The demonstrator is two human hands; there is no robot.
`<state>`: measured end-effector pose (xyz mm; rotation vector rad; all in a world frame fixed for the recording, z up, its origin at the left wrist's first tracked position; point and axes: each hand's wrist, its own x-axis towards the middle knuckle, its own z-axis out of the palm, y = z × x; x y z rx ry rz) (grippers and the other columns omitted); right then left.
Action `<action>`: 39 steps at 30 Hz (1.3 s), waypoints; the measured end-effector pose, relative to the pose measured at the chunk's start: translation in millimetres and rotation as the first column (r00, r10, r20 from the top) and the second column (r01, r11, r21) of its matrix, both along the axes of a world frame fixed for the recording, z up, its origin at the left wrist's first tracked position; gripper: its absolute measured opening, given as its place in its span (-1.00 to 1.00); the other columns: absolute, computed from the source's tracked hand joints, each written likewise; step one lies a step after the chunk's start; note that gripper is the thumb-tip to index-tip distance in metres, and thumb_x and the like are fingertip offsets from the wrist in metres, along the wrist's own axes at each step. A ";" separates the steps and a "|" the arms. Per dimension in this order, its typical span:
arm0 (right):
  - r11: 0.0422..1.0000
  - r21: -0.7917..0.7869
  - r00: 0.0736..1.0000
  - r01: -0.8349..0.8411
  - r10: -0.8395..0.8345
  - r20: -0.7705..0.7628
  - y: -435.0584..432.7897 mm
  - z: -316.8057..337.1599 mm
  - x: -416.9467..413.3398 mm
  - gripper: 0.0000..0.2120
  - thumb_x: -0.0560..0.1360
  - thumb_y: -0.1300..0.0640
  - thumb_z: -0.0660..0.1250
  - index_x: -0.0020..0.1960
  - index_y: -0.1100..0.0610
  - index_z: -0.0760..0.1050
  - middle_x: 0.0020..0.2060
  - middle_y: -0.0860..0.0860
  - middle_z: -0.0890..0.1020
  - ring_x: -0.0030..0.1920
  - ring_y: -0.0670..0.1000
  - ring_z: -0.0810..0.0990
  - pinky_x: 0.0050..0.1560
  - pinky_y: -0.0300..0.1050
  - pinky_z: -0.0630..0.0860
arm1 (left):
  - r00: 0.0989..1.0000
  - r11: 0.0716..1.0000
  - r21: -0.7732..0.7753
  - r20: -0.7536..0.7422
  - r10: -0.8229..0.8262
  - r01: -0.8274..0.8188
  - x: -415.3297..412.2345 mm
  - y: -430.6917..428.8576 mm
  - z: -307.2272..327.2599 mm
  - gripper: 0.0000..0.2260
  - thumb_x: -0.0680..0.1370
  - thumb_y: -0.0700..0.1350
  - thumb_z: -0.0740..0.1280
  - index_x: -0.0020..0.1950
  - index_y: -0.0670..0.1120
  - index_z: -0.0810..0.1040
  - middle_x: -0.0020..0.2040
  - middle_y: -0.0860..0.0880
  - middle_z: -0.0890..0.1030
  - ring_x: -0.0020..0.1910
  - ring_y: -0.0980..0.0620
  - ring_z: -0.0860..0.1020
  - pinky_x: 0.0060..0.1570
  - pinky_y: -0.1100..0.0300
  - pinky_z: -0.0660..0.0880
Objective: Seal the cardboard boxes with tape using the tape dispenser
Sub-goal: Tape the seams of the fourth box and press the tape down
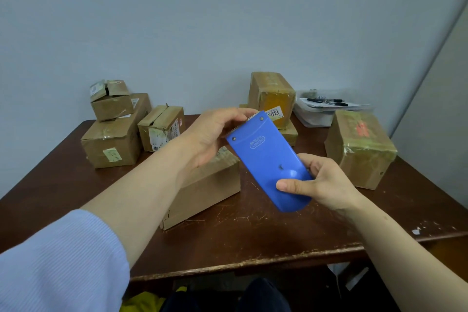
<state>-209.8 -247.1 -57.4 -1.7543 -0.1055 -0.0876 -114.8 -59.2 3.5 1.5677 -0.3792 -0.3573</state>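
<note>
A blue plastic tape dispenser, rounded at its near end, with a toothed metal blade and an embossed oval logo at its far end, was held tilted above a dark brown wooden table. The right hand gripped the rounded end, thumb across the top; the left hand pinched the blade end. Brown cardboard boxes stood around. A white plastic tray at the back right held papers and black pens.

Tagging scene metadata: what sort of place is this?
Likely a small office or mailroom corner used for packing: taped cardboard boxes on a scuffed wooden table, pens and papers at the back right, bare wall.
</note>
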 end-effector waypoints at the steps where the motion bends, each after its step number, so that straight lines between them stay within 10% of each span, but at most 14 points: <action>1: 1.000 0.002 1.000 0.001 -0.001 0.001 0.1 -0.1 0.1 -0.61 0.15 0.10 0.53 -0.04 0.14 0.61 -0.14 0.03 0.71 -0.12 0.05 0.69 -0.08 -0.08 0.62 | 1.000 1.000 -0.005 0.005 -0.004 0.004 0.0 0.5 0.1 -0.74 0.53 -0.19 0.24 -0.22 -0.02 0.69 -0.12 0.02 0.67 -0.10 0.06 0.53 -0.03 0.15 0.44; 8: 0.997 0.071 0.999 -0.036 0.038 -0.023 1.9 1.9 -0.6 -0.59 0.15 0.23 0.61 -0.02 0.20 0.61 -0.14 0.06 0.72 -0.14 0.06 0.69 -0.14 -0.11 0.61 | 1.000 0.999 -0.035 -0.026 0.017 -0.018 5.8 6.5 0.2 -0.88 0.48 -0.14 0.37 -0.09 -0.14 0.68 -0.07 -0.12 0.66 -0.07 -0.04 0.57 0.02 0.06 0.50; 15: 0.888 0.436 0.978 -0.147 0.195 -0.068 1.2 3.1 -0.9 -0.54 -0.08 0.08 0.59 -0.22 0.22 0.65 -0.33 0.12 0.65 -0.38 0.04 0.61 -0.38 -0.22 0.51 | 0.986 0.992 -0.041 -0.113 -0.121 0.117 7.5 17.7 8.3 -0.68 0.44 -0.21 0.04 -0.17 -0.16 0.61 -0.24 -0.04 0.59 -0.30 0.05 0.46 -0.26 0.24 0.42; 20: 0.822 0.568 0.982 -0.045 0.142 -0.127 10.1 9.4 -3.2 -0.45 -0.24 -0.06 0.65 -0.34 0.19 0.66 -0.41 0.08 0.65 -0.44 0.01 0.62 -0.42 -0.25 0.52 | 0.979 0.994 -0.012 -0.172 -0.106 0.105 6.6 19.8 11.2 -0.86 0.41 -0.14 0.30 -0.15 -0.09 0.65 -0.30 -0.01 0.50 -0.34 0.08 0.49 -0.27 0.22 0.50; 28: 0.935 0.355 0.987 -0.001 0.057 -0.148 14.4 20.1 -1.9 -0.47 -0.20 -0.16 0.65 -0.38 0.15 0.65 -0.41 0.07 0.66 -0.44 -0.03 0.61 -0.41 -0.28 0.50 | 0.982 0.998 0.070 -0.190 0.018 -0.004 15.3 27.4 10.1 -0.86 0.49 -0.16 0.39 0.04 -0.04 0.61 -0.25 -0.02 0.61 -0.31 0.07 0.56 -0.35 0.23 0.53; 33: 0.974 0.224 0.981 0.040 0.004 -0.194 16.5 27.6 -0.6 -0.53 -0.05 -0.06 0.64 -0.26 0.19 0.66 -0.30 0.13 0.69 -0.36 0.06 0.63 -0.36 -0.17 0.56 | 0.969 0.992 0.124 -0.248 0.017 0.014 16.6 25.3 10.9 -0.91 0.44 -0.10 0.42 -0.21 -0.09 0.57 -0.44 0.00 0.54 -0.39 0.09 0.50 -0.38 0.28 0.49; 39: 0.988 0.128 0.968 0.090 -0.057 -0.246 21.0 34.2 -0.7 -0.61 0.10 0.12 0.63 -0.15 0.24 0.64 -0.25 0.17 0.70 -0.32 0.10 0.65 -0.17 0.00 0.59 | 0.978 0.991 0.111 -0.183 0.096 -0.076 31.2 25.6 5.5 -0.83 0.48 -0.25 0.40 0.06 -0.25 0.60 -0.12 -0.13 0.65 -0.17 0.01 0.59 -0.12 0.17 0.58</action>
